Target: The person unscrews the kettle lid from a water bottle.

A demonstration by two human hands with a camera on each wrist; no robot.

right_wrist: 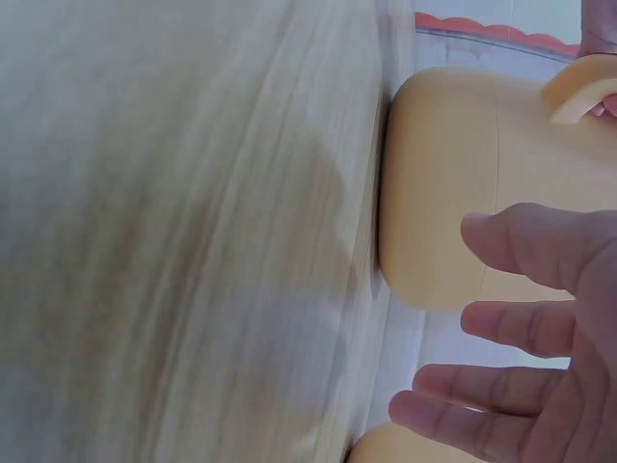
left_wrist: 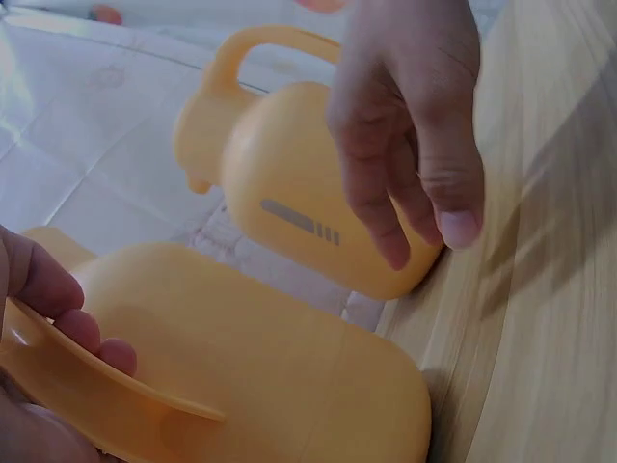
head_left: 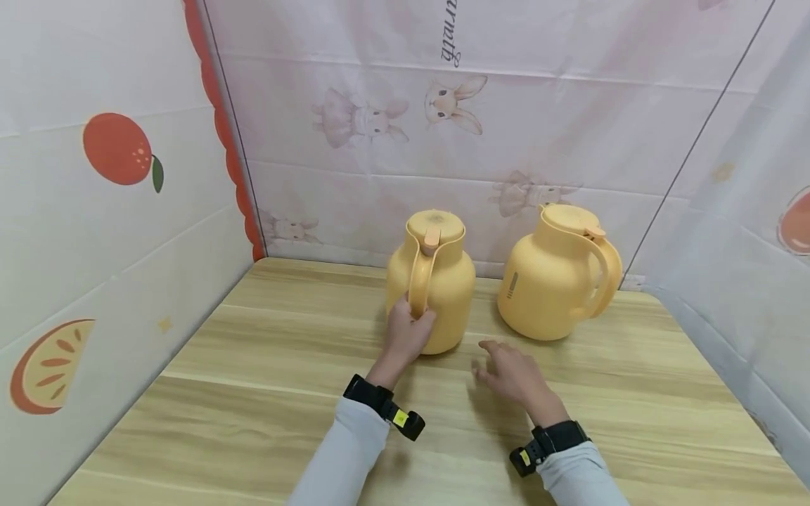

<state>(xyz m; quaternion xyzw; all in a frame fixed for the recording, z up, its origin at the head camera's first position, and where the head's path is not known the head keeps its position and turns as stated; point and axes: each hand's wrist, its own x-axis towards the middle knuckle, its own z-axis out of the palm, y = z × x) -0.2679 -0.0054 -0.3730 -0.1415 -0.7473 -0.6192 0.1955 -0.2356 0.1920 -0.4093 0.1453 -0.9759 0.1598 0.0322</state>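
Observation:
Two yellow thermos jugs stand upright towards the back of the table. My left hand point(head_left: 406, 330) grips the handle point(head_left: 420, 281) of the nearer thermos jug point(head_left: 452, 295), fingers curled round it; its orange lid tab faces me. In the left wrist view those fingers point(left_wrist: 82, 328) wrap the handle. The other thermos jug point(head_left: 544, 281) stands to the right, its handle point(head_left: 610, 277) turned right and a grey mark on its body. My right hand point(head_left: 509, 372) hovers over the table in front of the two jugs, holding nothing. In the right wrist view its fingers point(right_wrist: 521, 328) are extended and spread.
The wood-grain table point(head_left: 253, 407) carries both jugs near its back edge. Behind it hangs a pink sheet point(head_left: 380, 161) printed with rabbits, and a white sheet point(head_left: 126, 246) with fruit prints borders the left. More sheeting point(head_left: 728, 281) closes off the right.

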